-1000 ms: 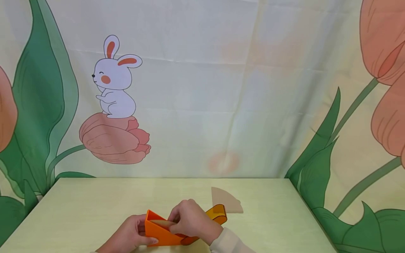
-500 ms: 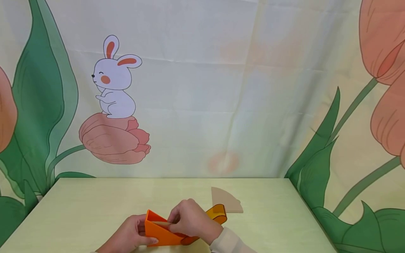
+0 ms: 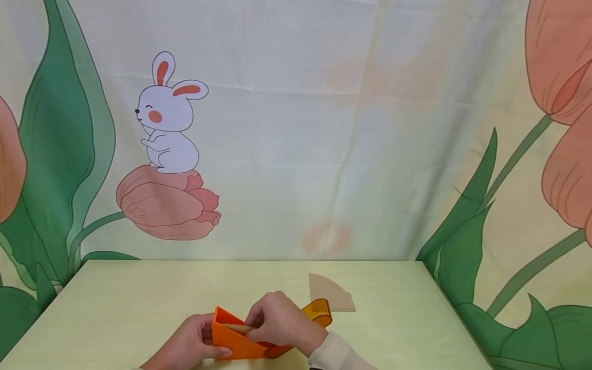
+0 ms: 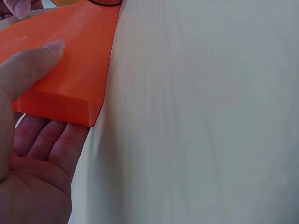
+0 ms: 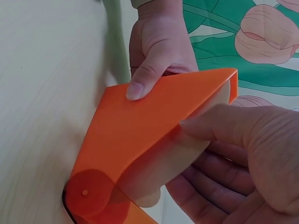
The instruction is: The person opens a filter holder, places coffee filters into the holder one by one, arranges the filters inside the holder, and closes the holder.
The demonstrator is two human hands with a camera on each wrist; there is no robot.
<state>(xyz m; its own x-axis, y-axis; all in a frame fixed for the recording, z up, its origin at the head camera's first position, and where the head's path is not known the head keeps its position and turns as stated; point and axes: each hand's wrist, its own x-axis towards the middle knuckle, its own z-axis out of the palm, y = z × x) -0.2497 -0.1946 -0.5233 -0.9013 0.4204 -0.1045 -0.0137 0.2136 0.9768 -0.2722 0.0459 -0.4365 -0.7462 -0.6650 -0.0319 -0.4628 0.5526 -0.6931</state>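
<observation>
Head: left hand [image 3: 187, 341] grips the orange case [image 3: 238, 348]; right hand [image 3: 279, 321] pinches a tan wedge [image 3: 235, 327] partly inside it; amber lid [image 3: 320, 311] angled out rightward; spare wedge [image 3: 329, 293] flat on table [image 3: 393, 329] beyond.
Left wrist: thumb across case face; fingers behind — tips hidden.
Right wrist: wedge between thumb and curled fingers — edge protruding from case.

Pale cream sleeve [image 3: 338, 353], bare right hand [image 3: 279, 322]

A pale, creased cloth [image 3: 277, 128] hangs behind the light-yellow desk [image 3: 139, 293]. On its left a printed white rabbit [image 3: 172, 149] sits on a pink tulip [image 3: 159, 205]; green leaves [image 3: 60, 113] and more tulips [image 3: 561, 56] frame both sides.
</observation>
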